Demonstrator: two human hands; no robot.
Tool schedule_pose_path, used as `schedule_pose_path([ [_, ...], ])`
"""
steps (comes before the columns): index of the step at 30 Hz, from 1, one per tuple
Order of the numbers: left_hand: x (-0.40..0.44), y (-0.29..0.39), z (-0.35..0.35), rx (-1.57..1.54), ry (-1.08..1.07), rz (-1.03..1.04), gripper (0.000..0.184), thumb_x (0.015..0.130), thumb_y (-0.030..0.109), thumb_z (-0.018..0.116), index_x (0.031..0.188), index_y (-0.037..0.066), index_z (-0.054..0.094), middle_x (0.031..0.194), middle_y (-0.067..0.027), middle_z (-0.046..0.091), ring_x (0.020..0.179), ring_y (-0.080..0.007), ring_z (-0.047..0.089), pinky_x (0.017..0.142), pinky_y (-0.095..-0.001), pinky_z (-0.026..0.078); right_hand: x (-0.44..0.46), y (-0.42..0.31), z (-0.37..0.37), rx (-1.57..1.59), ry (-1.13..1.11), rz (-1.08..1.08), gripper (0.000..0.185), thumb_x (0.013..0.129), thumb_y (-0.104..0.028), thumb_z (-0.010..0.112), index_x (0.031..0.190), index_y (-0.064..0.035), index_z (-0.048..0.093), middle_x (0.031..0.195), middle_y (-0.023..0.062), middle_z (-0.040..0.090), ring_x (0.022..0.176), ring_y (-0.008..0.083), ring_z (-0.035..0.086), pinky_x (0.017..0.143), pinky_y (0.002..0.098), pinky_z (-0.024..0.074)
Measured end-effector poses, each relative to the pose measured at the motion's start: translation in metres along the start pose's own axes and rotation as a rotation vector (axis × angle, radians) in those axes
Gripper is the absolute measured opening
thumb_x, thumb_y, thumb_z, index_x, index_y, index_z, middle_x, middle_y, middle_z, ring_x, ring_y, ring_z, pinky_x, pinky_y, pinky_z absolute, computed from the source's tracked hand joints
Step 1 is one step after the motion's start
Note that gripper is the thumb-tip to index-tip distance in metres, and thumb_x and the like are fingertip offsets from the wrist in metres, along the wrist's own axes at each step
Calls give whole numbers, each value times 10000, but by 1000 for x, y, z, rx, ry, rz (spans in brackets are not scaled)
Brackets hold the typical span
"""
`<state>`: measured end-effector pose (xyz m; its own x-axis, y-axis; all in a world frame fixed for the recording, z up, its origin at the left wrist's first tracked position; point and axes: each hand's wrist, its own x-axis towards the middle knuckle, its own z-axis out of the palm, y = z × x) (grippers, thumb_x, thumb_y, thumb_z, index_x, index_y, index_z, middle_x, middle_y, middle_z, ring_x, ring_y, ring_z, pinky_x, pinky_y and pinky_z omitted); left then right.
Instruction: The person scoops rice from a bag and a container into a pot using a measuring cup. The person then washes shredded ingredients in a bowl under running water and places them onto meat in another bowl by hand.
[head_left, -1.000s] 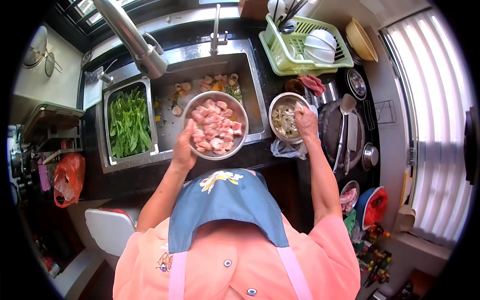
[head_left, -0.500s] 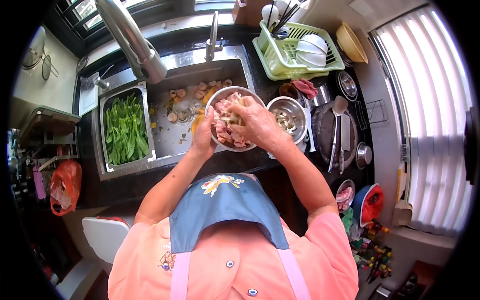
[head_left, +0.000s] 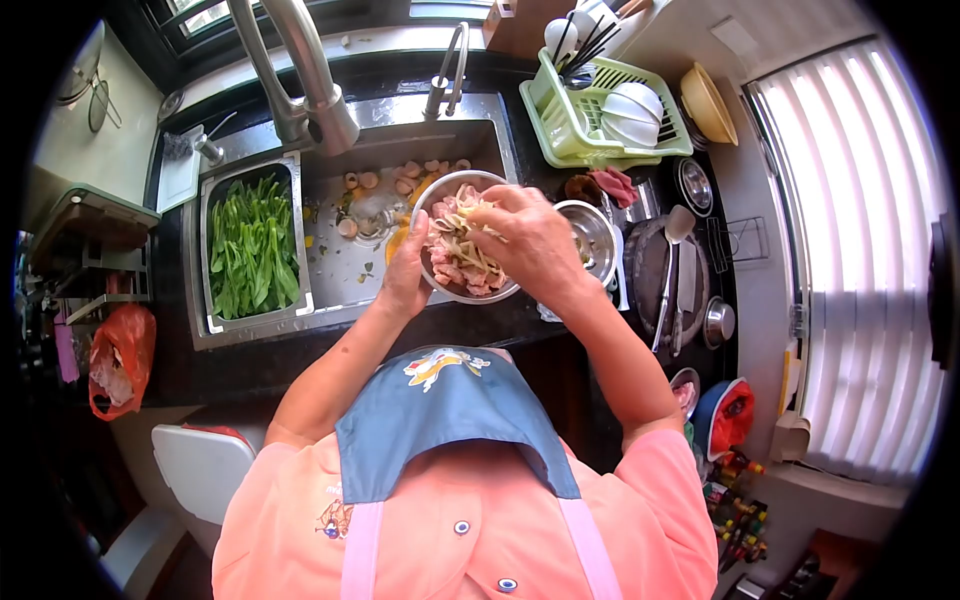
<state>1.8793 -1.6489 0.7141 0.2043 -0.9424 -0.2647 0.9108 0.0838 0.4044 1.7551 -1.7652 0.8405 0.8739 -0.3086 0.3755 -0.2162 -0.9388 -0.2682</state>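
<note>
My left hand [head_left: 406, 272] grips the left side of a metal bowl [head_left: 425, 196] held at the sink's front right edge. Raw pink meat [head_left: 450, 262] fills the bowl, with pale sliced strips [head_left: 468, 243] lying on top. Over the bowl's right part hovers my right hand [head_left: 530, 240], its fingers spread and curved just above the strips. Nothing shows held in it. Close behind that hand, on the counter, sits a smaller metal bowl [head_left: 598, 240], partly hidden by my wrist.
A tray of green vegetables [head_left: 255, 245] lies in the sink's left part. Food scraps [head_left: 368, 180] lie in the basin [head_left: 335, 262]. A tall faucet [head_left: 330, 110] rises behind. The green dish rack [head_left: 575, 140] and a round board [head_left: 660, 290] with utensils are at the right.
My right hand has moved from the smaller bowl to the meat bowl, and its fingers have opened. Pale strips now lie on the meat. The meat bowl has shifted right.
</note>
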Motion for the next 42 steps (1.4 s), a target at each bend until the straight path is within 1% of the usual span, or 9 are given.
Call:
schedule_pose_path([
  [2, 0, 1, 0, 11, 1, 3, 551, 1059, 490, 446, 1414, 71, 496, 1379, -89, 591, 1237, -214, 596, 1052, -384, 493, -1, -5, -12, 52, -39, 158, 102, 810, -163, 745, 906, -129, 748, 1084, 66, 669, 1020, 277, 636, 785, 411, 536],
  [6, 8, -6, 2, 26, -7, -19, 544, 1059, 481, 454, 1414, 71, 493, 1376, -93, 593, 1223, -216, 604, 1052, -387, 495, -14, 7, 0, -27, -32, 24, 93, 851, -177, 751, 901, -98, 754, 940, 71, 692, 891, 270, 659, 768, 396, 536],
  [14, 19, -24, 5, 18, 16, -42, 545, 1053, 464, 474, 1424, 65, 476, 1372, -106, 593, 1222, -231, 605, 1057, -407, 494, -47, 51, -49, 304, 181, 377, 118, 859, -101, 746, 939, -14, 749, 859, 118, 697, 774, 259, 679, 710, 345, 535],
  [19, 35, -39, 9, -39, -41, -93, 552, 1074, 453, 404, 1462, 61, 428, 1415, -124, 557, 1261, -266, 580, 1083, -430, 477, -111, 122, -46, 244, 84, 676, 178, 894, -183, 707, 941, -15, 749, 851, 143, 697, 783, 290, 678, 713, 374, 525],
  [21, 44, -46, 14, -71, -52, -120, 549, 1078, 449, 395, 1468, 63, 420, 1426, -126, 548, 1273, -271, 573, 1091, -439, 471, -146, 164, -12, 172, -63, 705, 222, 890, -223, 702, 976, -23, 745, 924, 168, 708, 869, 337, 684, 790, 424, 532],
  [25, 63, -74, 17, -103, -59, -193, 562, 1078, 460, 386, 1481, 69, 406, 1455, -135, 525, 1311, -290, 540, 1118, -468, 442, -174, 211, 66, 45, 124, 663, 404, 888, -320, 693, 1196, -59, 670, 1105, 252, 667, 1052, 434, 626, 926, 492, 496],
  [33, 80, -115, 34, -143, -27, -210, 600, 1064, 481, 410, 1494, 62, 397, 1474, -165, 509, 1317, -332, 534, 1126, -502, 432, -165, 185, 61, 270, -125, 656, 361, 883, -284, 686, 1165, -59, 672, 1356, 238, 570, 1216, 390, 567, 961, 494, 493],
  [37, 73, -117, 35, -136, -2, -161, 598, 1063, 478, 415, 1505, 77, 389, 1482, -157, 503, 1330, -334, 523, 1140, -504, 413, -160, 199, 32, -34, -335, 671, 280, 909, -227, 648, 1125, -59, 702, 1433, 236, 526, 1255, 371, 554, 936, 468, 526],
  [42, 70, -121, 35, -125, 41, -132, 593, 1066, 469, 405, 1505, 70, 387, 1486, -150, 498, 1339, -326, 513, 1149, -499, 401, -174, 189, 58, 532, -139, 604, 397, 832, -322, 734, 1055, -1, 665, 1127, 281, 657, 1070, 452, 630, 883, 538, 510],
])
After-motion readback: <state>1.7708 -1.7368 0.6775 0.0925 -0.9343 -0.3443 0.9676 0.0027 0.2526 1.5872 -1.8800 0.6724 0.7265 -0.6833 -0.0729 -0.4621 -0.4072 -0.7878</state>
